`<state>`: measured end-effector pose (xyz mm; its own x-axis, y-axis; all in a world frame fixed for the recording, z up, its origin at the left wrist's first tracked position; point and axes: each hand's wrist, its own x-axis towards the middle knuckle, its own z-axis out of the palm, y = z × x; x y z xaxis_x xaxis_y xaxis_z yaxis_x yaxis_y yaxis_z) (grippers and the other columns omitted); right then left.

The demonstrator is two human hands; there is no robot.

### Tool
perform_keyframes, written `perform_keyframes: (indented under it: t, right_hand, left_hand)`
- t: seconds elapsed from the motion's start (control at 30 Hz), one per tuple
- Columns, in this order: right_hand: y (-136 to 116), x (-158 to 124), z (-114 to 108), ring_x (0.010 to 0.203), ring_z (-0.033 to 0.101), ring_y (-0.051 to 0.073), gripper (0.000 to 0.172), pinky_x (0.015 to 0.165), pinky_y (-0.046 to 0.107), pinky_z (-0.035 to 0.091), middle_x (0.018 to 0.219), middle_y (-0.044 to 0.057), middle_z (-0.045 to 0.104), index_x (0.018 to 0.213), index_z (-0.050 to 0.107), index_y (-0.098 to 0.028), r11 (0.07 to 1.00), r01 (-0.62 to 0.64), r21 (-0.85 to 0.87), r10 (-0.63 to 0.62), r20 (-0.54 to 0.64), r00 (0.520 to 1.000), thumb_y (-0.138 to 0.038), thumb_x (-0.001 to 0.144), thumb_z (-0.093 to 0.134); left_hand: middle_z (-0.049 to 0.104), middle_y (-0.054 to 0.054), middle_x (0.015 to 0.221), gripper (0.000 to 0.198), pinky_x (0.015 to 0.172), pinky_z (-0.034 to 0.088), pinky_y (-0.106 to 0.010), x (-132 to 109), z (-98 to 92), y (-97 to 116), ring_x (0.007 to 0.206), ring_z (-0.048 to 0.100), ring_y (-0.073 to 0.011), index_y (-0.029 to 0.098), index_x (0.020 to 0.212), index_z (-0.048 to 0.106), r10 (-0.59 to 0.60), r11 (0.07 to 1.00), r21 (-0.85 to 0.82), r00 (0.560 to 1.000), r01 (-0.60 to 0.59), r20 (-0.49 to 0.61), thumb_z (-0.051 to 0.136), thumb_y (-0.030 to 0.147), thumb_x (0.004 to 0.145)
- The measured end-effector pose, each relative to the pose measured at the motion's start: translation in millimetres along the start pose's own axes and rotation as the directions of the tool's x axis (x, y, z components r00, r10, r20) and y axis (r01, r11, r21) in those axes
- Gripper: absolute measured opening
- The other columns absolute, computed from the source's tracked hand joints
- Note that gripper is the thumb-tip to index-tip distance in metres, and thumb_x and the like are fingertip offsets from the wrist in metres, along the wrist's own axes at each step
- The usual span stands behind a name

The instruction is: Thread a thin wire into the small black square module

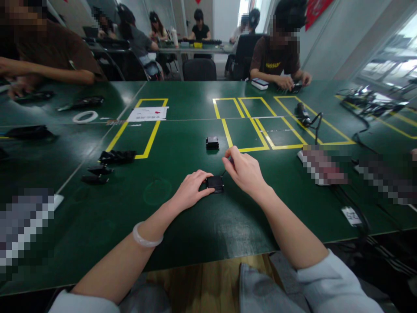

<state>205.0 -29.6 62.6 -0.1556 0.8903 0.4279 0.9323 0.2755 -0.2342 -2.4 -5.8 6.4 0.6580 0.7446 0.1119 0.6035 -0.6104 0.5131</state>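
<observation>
My left hand [193,188] is closed around the left side of a small black block-shaped part [215,184] lying on the green table, thumb on the near side and fingers on the far side. Close by on the right, my right hand [245,169] pinches a thin dark rod-like tool [224,173]. Its tip points down toward the part's right edge; contact cannot be made out. Beyond both hands sits a second black part [212,143] of similar shape, standing on the table apart from them.
Several black parts [117,156] lie to the left, near a white tape roll [85,117] and a paper sheet [148,114]. Yellow tape outlines [250,150] mark the table. A black device on a stand [303,114] and cables [365,208] are at right. Co-workers sit across.
</observation>
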Motion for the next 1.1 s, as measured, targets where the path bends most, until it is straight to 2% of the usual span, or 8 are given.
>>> perform_keyframes:
  t: [0.1, 0.3, 0.53, 0.87, 1.1]
  right_hand:
    - [1.0, 0.4, 0.8, 0.065, 0.057, 0.016, 0.028, 0.064, 0.026, 0.033, 0.075, 0.003, 0.065, 0.096, 0.053, -0.019, 1.0, -0.006, -0.019, 0.006, 0.007, 1.0, -0.039, 0.098, 0.032]
    - [0.8, 0.4, 1.0, 0.063, 0.056, 0.015, 0.02, 0.063, 0.026, 0.033, 0.074, 0.001, 0.064, 0.1, 0.052, -0.019, 1.0, -0.001, -0.015, 0.001, -0.001, 1.0, -0.029, 0.095, 0.034]
    - [0.6, -0.7, 0.6, 0.065, 0.057, 0.016, 0.028, 0.064, 0.026, 0.033, 0.073, 0.003, 0.064, 0.094, 0.053, -0.019, 1.0, -0.001, -0.019, 0.001, -0.004, 1.0, -0.039, 0.098, 0.033]
    - [-0.3, -1.2, 1.6, 0.063, 0.055, 0.014, 0.019, 0.065, 0.026, 0.034, 0.074, 0.001, 0.064, 0.099, 0.052, -0.019, 1.0, 0.015, 0.007, -0.015, -0.021, 1.0, -0.027, 0.093, 0.037]
    - [0.0, -1.7, 0.3, 0.064, 0.057, 0.015, 0.032, 0.065, 0.026, 0.034, 0.072, 0.002, 0.064, 0.094, 0.054, -0.019, 1.0, 0.021, -0.004, -0.021, -0.01, 1.0, -0.041, 0.099, 0.031]
  left_hand:
    - [0.06, -0.006, 0.108, 0.034, 0.087, 0.042, -0.036, 0.0, 0.0, -0.1, 0.098, 0.056, -0.0233, 0.023, 0.117, 0.057, -0.002, 1.0, -0.011, 1.0, 0.002, -0.003, 0.057, 0.042, 0.09]
    - [0.06, -0.007, 0.108, 0.034, 0.087, 0.043, -0.036, -0.2, 0.5, -0.8, 0.099, 0.056, -0.0237, 0.023, 0.118, 0.057, 0.002, 1.0, -0.019, 1.0, -0.002, -0.002, 0.056, 0.042, 0.09]
    - [0.06, -0.006, 0.108, 0.033, 0.087, 0.043, -0.036, 0.3, -0.2, 0.6, 0.099, 0.056, -0.0235, 0.023, 0.117, 0.057, -0.006, 1.0, -0.007, 1.0, 0.006, 0.002, 0.058, 0.042, 0.09]
    - [0.06, -0.006, 0.108, 0.033, 0.087, 0.043, -0.036, 0.1, 0.0, 0.2, 0.098, 0.057, -0.023, 0.023, 0.117, 0.057, -0.001, 1.0, -0.006, 1.0, 0.001, -0.004, 0.058, 0.042, 0.09]
    - [0.06, -0.005, 0.108, 0.032, 0.087, 0.042, -0.036, -0.1, -0.4, 1.7, 0.098, 0.057, -0.0229, 0.023, 0.117, 0.057, -0.002, 1.0, -0.007, 1.0, 0.002, -0.002, 0.058, 0.041, 0.09]
